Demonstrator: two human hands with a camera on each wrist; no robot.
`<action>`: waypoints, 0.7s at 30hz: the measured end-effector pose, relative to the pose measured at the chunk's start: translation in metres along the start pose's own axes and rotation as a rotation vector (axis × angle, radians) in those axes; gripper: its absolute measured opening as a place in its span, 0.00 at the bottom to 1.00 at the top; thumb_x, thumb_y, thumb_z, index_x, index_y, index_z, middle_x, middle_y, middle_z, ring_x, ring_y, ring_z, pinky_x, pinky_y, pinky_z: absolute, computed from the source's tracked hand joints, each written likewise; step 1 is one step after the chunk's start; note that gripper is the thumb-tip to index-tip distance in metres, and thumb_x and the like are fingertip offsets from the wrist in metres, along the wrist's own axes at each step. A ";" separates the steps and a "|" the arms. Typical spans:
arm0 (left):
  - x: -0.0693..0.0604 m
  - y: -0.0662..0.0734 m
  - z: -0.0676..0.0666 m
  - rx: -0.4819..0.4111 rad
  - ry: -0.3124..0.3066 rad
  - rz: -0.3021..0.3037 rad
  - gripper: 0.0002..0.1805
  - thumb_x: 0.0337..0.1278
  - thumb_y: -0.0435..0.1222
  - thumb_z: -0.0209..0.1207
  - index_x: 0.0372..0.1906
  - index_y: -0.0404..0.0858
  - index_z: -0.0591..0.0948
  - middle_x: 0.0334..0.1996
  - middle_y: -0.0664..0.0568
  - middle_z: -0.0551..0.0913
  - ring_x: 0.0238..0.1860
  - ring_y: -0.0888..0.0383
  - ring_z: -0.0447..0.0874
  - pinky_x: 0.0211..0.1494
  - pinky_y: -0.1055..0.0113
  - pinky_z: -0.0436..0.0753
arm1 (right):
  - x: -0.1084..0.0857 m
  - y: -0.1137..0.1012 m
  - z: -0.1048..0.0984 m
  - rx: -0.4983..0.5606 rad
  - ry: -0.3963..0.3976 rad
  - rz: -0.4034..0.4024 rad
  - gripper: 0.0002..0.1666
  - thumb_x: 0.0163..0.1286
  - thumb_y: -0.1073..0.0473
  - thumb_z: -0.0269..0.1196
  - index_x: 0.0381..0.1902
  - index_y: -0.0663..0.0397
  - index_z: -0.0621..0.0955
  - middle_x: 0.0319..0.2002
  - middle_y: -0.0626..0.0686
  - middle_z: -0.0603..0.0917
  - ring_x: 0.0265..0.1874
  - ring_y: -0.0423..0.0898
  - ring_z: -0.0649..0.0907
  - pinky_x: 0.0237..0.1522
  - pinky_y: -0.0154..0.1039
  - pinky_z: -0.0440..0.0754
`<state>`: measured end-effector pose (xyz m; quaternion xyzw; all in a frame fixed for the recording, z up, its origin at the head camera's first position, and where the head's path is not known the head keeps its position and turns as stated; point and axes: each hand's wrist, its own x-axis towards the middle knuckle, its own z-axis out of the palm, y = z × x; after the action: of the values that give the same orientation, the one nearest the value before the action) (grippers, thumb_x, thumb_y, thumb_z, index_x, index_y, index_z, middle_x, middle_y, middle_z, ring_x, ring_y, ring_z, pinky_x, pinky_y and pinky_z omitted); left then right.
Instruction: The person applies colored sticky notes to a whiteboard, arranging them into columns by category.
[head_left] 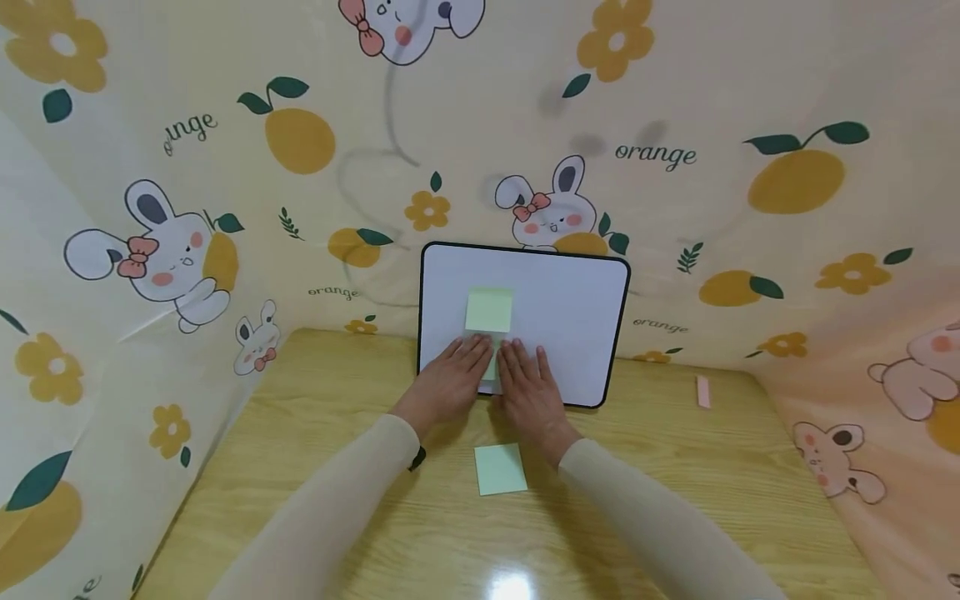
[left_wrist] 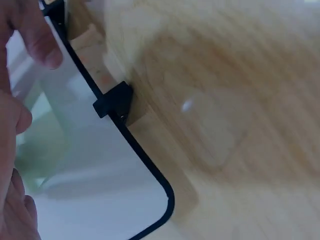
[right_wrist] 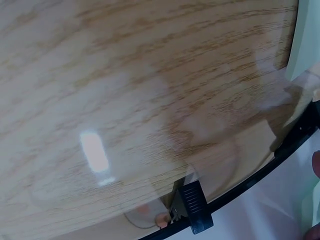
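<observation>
A white board with a black rim leans against the patterned backdrop. One pale green sticky note is on its left half, and a second green sticky note lies just below it, partly covered by fingers. My left hand presses that lower note from the left with its fingers straight. From the right, my right hand presses beside it, fingers extended and slightly spread. The left wrist view shows the lower note between fingers, somewhat blurred. On the table in front of the board lies another green sticky note.
A pink strip lies on the wooden table at the right rear. Black clips sit on the board's lower rim, one also visible as a ribbed clip. Printed cloth closes off the back and sides.
</observation>
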<state>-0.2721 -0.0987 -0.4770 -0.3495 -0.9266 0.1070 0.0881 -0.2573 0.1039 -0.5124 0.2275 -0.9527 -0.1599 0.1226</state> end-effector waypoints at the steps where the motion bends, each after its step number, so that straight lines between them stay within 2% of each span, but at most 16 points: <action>1: 0.002 -0.001 0.001 0.020 -0.008 0.008 0.31 0.86 0.40 0.43 0.84 0.35 0.57 0.85 0.45 0.55 0.86 0.49 0.50 0.88 0.52 0.55 | 0.000 -0.001 0.000 -0.002 -0.002 -0.002 0.47 0.82 0.41 0.57 0.85 0.60 0.55 0.86 0.58 0.51 0.86 0.56 0.49 0.85 0.64 0.46; 5: 0.001 -0.008 0.006 0.070 0.009 0.021 0.31 0.85 0.39 0.45 0.84 0.36 0.59 0.85 0.46 0.56 0.86 0.50 0.51 0.87 0.52 0.55 | 0.001 -0.003 -0.002 -0.021 -0.022 0.003 0.48 0.83 0.39 0.55 0.86 0.58 0.53 0.86 0.56 0.48 0.86 0.55 0.46 0.84 0.66 0.43; 10: -0.013 -0.027 0.009 0.090 0.048 0.022 0.29 0.82 0.37 0.50 0.81 0.35 0.65 0.83 0.46 0.63 0.84 0.50 0.57 0.86 0.50 0.60 | 0.001 -0.001 -0.003 -0.040 -0.038 0.013 0.49 0.83 0.37 0.53 0.86 0.56 0.50 0.87 0.54 0.45 0.87 0.54 0.45 0.84 0.67 0.41; 13: -0.018 -0.034 0.010 0.082 0.029 0.040 0.29 0.82 0.37 0.48 0.81 0.34 0.66 0.82 0.45 0.63 0.84 0.49 0.58 0.86 0.51 0.61 | 0.002 -0.001 -0.004 -0.051 -0.022 0.002 0.49 0.83 0.37 0.53 0.86 0.57 0.51 0.87 0.55 0.46 0.87 0.54 0.45 0.84 0.66 0.42; 16: -0.017 -0.033 0.011 0.070 -0.012 0.050 0.29 0.84 0.37 0.46 0.82 0.34 0.63 0.83 0.44 0.61 0.85 0.49 0.55 0.87 0.51 0.59 | 0.008 -0.005 -0.006 -0.073 0.001 -0.030 0.48 0.83 0.36 0.53 0.86 0.57 0.52 0.86 0.55 0.48 0.86 0.53 0.46 0.85 0.63 0.45; 21: -0.015 -0.029 0.012 0.075 -0.030 0.051 0.29 0.85 0.38 0.45 0.82 0.34 0.62 0.84 0.44 0.59 0.85 0.49 0.54 0.87 0.51 0.57 | 0.022 -0.010 -0.008 -0.044 0.022 -0.110 0.48 0.83 0.37 0.53 0.86 0.58 0.52 0.86 0.55 0.50 0.86 0.54 0.47 0.86 0.60 0.47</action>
<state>-0.2827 -0.1316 -0.4821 -0.3680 -0.9139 0.1490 0.0845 -0.2695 0.0831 -0.5051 0.2786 -0.9335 -0.1849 0.1293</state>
